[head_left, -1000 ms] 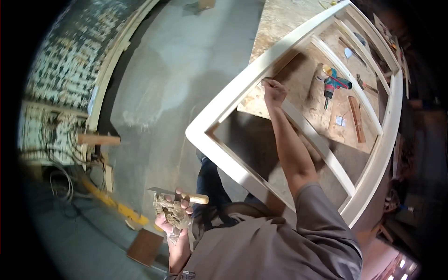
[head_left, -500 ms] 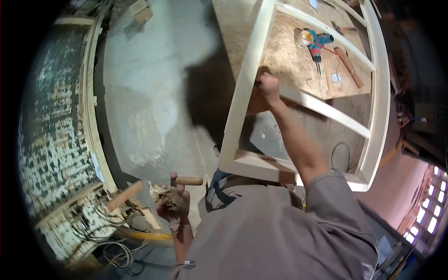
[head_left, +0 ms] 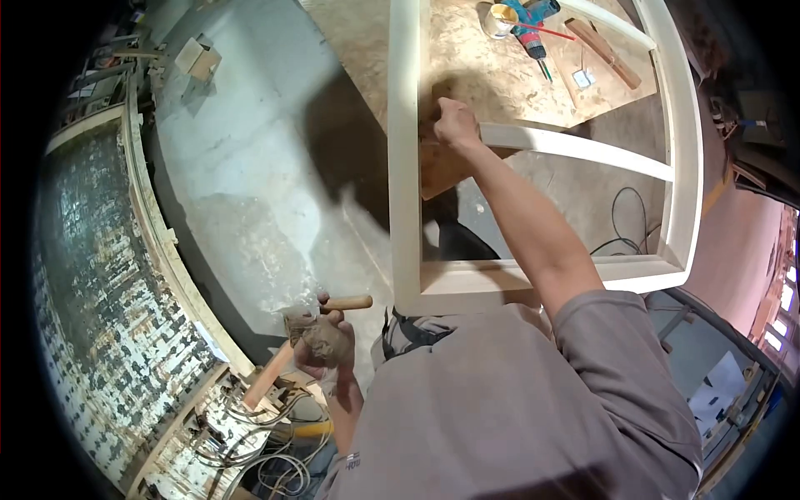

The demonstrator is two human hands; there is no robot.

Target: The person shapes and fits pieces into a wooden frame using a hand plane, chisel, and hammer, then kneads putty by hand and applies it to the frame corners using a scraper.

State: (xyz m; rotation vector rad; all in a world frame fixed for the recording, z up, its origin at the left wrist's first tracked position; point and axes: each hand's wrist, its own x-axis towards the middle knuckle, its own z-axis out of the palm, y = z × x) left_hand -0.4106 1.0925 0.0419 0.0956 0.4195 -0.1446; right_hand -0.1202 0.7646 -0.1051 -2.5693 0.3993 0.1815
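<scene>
A pale wooden frame point(head_left: 406, 167) with crossbars stands in front of me, its near rail close to my waist. Inside its left side, my right hand point(head_left: 457, 123) is closed at the inner edge by a crossbar point(head_left: 575, 148); what its fingers pinch, if anything, is hidden. Low on the left, my left hand point(head_left: 333, 343) is closed around a crumpled lump of brownish, putty-like material point(head_left: 321, 340). Between the fingers of that same hand is a wooden-handled tool point(head_left: 350, 302), its handle pointing right.
On the board point(head_left: 467, 58) beyond the frame lie a teal drill point(head_left: 531, 32), an open tub point(head_left: 500, 22) and a wood strip point(head_left: 602, 52). A weathered panel point(head_left: 108, 275) is at the left, with cables point(head_left: 275, 471) below. A small box point(head_left: 197, 60) sits on the floor.
The view has turned, and the frame now appears more upright and further left. My right hand has moved nearer along the frame's left side. My left hand still holds the lump and tool.
</scene>
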